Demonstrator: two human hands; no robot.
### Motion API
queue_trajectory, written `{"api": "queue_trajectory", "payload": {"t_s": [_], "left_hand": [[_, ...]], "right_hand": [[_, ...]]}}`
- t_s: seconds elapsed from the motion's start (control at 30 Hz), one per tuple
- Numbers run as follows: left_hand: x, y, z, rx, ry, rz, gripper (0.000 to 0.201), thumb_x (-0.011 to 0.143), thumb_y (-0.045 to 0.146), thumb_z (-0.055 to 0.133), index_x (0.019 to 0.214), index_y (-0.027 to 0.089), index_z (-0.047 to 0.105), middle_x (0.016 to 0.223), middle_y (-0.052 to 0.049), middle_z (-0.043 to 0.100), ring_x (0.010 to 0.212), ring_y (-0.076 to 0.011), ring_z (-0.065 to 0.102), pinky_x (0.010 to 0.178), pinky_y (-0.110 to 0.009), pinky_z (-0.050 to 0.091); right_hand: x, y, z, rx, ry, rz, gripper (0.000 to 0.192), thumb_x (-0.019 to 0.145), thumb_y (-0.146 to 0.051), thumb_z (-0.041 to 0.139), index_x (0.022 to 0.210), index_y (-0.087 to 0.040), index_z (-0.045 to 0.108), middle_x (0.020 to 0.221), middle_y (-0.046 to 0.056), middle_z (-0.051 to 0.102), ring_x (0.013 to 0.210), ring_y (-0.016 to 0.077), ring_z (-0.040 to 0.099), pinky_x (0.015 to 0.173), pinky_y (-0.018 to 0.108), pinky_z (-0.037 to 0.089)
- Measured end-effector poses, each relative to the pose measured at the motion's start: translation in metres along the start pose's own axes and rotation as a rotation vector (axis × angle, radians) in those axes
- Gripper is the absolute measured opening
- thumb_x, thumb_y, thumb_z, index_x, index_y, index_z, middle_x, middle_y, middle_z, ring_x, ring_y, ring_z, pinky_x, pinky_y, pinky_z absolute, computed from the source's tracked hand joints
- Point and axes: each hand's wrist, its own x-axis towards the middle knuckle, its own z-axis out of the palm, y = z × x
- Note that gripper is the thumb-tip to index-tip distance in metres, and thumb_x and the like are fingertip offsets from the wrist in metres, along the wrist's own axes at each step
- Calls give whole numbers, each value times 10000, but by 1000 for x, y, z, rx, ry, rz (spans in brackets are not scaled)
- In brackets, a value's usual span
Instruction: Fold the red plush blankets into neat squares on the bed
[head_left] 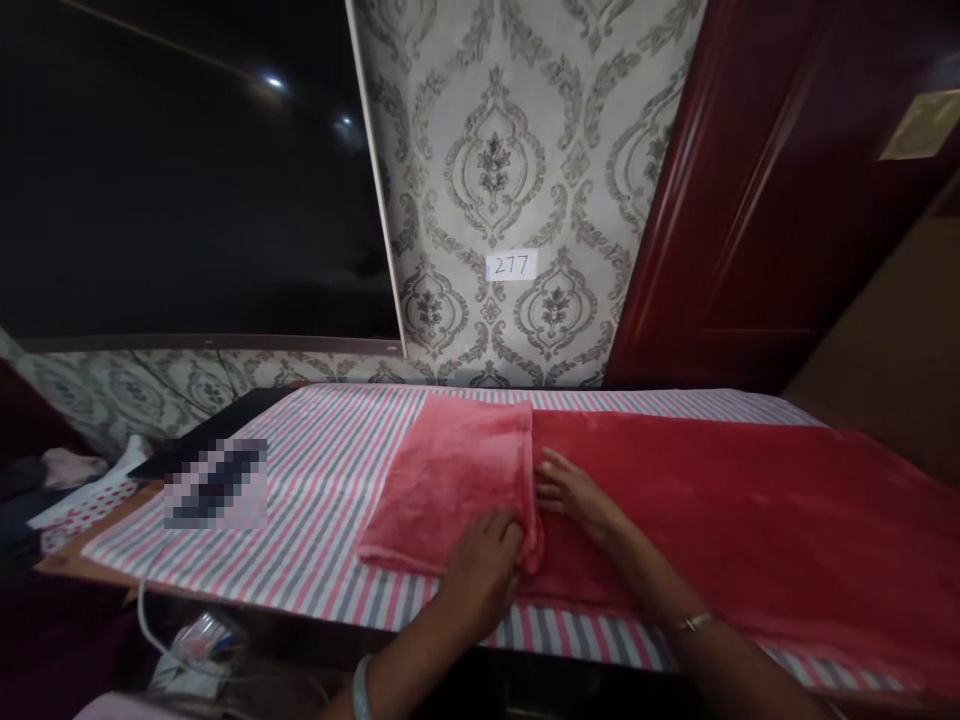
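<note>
A plush red blanket [720, 500] lies spread along the right part of a striped cloth. Its left end is doubled over into a lighter, pinkish-red flap [450, 470] whose folded edge runs toward me. My left hand [486, 562], wearing a pale bangle, is at the near corner of this flap, fingers curled round the blanket's edge; the fingertips are partly hidden. On the far side of that edge, my right hand [574, 495] rests against the blanket with its fingers stretched out and apart. A thin bracelet [696, 622] circles the right wrist.
Pink, grey and white striped cloth [300, 500] covers the table. A blurred-out dark item [215, 483] lies on its left. Behind stand a large dark screen [195, 180], patterned wallpaper with a "277" label [511, 265], and a dark red door [750, 180]. A white cable [150, 625] hangs below.
</note>
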Motion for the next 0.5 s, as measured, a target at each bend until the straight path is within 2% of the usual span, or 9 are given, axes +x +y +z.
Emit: {"api": "queue_trajectory", "payload": {"t_s": [0.1, 0.17, 0.27, 0.33, 0.43, 0.5], "left_hand": [[-6, -5, 9, 45, 76, -35, 347, 725, 64, 569, 1051, 177, 614, 1183, -144, 657, 1050, -313, 609, 908, -482, 512], [-7, -7, 11, 48, 91, -43, 298, 738, 64, 560, 1006, 176, 624, 1127, -143, 668, 1001, -317, 613, 860, -484, 520], [-4, -8, 8, 0, 128, -19, 255, 758, 39, 527, 936, 194, 624, 1031, -113, 682, 935, -289, 622, 812, -446, 527], [2, -7, 1, -30, 192, -3, 305, 766, 22, 510, 984, 201, 625, 1042, -104, 682, 957, -276, 626, 842, -433, 525], [15, 2, -8, -43, 253, 28, 396, 745, 1, 505, 1068, 197, 623, 1117, -112, 674, 1012, -274, 619, 884, -431, 518], [23, 10, -5, -32, 219, 45, 399, 737, 2, 519, 1073, 185, 630, 1141, -120, 670, 1009, -278, 615, 873, -432, 521]], "right_hand": [[25, -11, 9, -92, 62, -34, 683, 795, -341, 696, 1425, -272, 441, 818, -7, 702, 642, 151, 650, 675, 310, 553], [41, -18, 19, -138, 110, -82, 708, 775, -299, 686, 1433, -240, 433, 714, -36, 659, 581, 150, 616, 627, 299, 535], [63, -27, 35, -164, 137, -176, 688, 718, -242, 699, 1377, -203, 507, 783, -3, 692, 654, 178, 644, 665, 318, 550], [75, -35, 41, -184, 164, -238, 684, 692, -193, 682, 1361, -197, 538, 884, 26, 717, 743, 198, 664, 713, 325, 561], [85, -50, 36, -221, 222, -322, 748, 692, -149, 626, 1426, -225, 499, 1040, 37, 718, 860, 205, 666, 790, 328, 568], [86, -55, 22, -283, 271, -363, 781, 694, -134, 607, 1454, -251, 476, 1126, 33, 707, 943, 208, 661, 862, 338, 562]]}}
